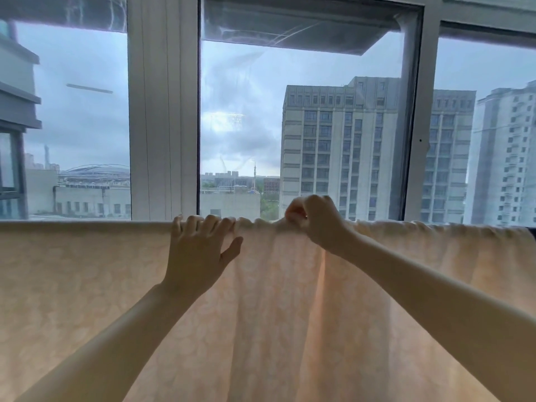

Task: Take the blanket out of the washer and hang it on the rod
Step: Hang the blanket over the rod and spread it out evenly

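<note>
Blanket (121, 285) draped over rod, which is hidden under its top edge; left hand (197, 250) spread flat, right hand (314, 220) pinching bunched fold; next, likely spreading gathers rightward.

The thin peach cloth blanket (87, 285) hangs across in front of us, and the big white-framed glass window (162, 111) stands behind it. Our left hand (197, 250) rests on the blanket's top edge. Our right hand (316, 221) pinches that edge just to the right. Far behind the glass, on the right, stand tall grey buildings (342, 155).
</note>
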Tool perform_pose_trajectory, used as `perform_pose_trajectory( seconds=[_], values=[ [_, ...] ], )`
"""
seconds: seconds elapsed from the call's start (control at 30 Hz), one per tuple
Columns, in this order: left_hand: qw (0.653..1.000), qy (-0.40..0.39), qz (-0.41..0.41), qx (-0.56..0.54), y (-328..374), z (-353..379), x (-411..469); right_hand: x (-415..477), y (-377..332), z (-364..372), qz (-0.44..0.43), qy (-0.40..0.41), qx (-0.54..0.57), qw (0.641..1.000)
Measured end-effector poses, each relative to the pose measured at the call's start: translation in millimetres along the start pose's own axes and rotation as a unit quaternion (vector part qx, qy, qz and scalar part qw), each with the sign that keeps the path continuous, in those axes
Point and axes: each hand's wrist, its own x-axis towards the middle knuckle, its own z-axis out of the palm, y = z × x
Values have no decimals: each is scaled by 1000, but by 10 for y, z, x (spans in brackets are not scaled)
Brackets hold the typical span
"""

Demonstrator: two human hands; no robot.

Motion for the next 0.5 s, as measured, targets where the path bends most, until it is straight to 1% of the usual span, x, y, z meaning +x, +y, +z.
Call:
perform_pose_trajectory(
  seconds=[0.1,0.2,0.37,0.5],
  values=[
    [1000,-9,3,7,20,1,13,2,125,-95,31,8,-17,999],
    [1000,1,14,10,60,8,8,-52,228,-143,32,-1,-21,999],
    [998,32,55,-22,283,89,40,-95,317,-107,47,-5,-32,998],
    [997,29,71,-27,535,138,126,-77,325,-119,49,-9,-24,998]
  ],
)
